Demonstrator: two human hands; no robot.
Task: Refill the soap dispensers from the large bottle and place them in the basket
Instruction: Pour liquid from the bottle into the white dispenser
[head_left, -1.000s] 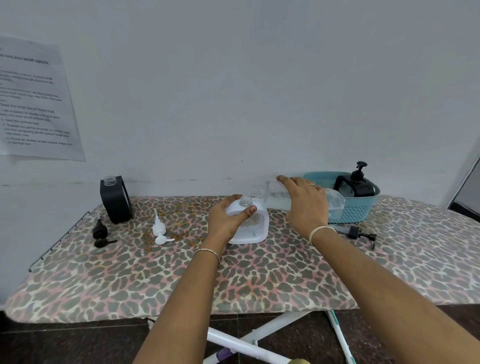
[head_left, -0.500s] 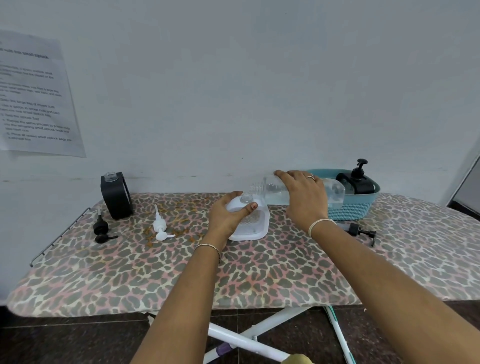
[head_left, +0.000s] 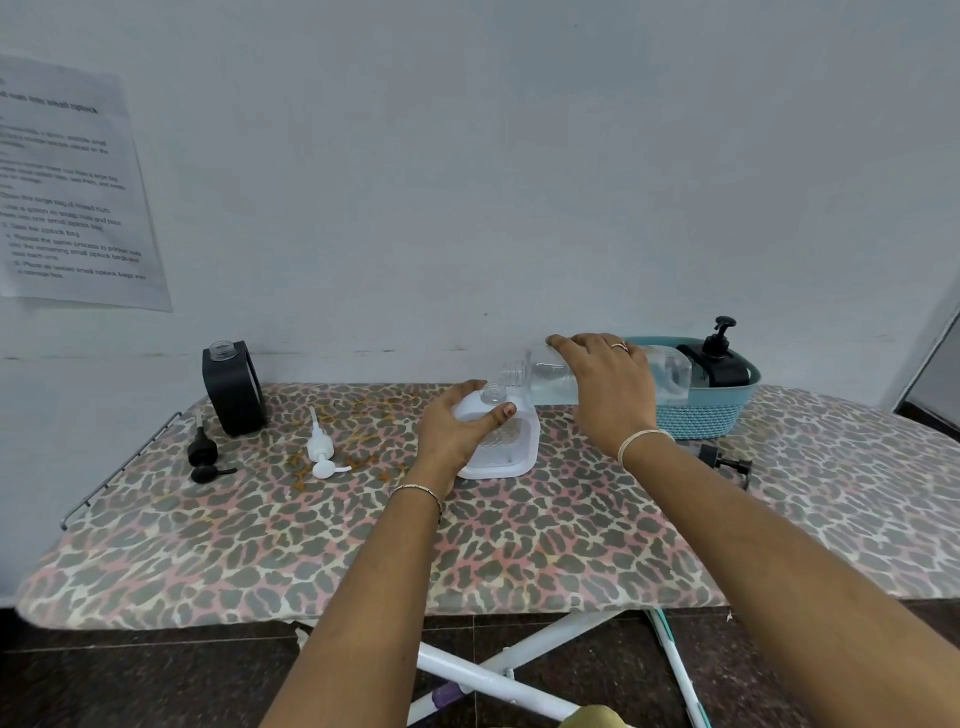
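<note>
Dispensers stand at three stages. A capped dispenser (head_left: 722, 364) already sits in the basket (head_left: 696, 415) at mid right. At frame centre the white dispenser (head_left: 511, 447), flat-sided with a clear textured panel, looks about to be filled. The left hand (head_left: 452, 431) curls its fingers round its shoulder. The right hand (head_left: 610, 395) wraps over the clear bottle (head_left: 550, 382), tipped near level with its mouth just beside the open neck; no stream shows. At mid left the black dispenser (head_left: 231, 389) stands uncapped, apparently awaiting its turn.
</note>
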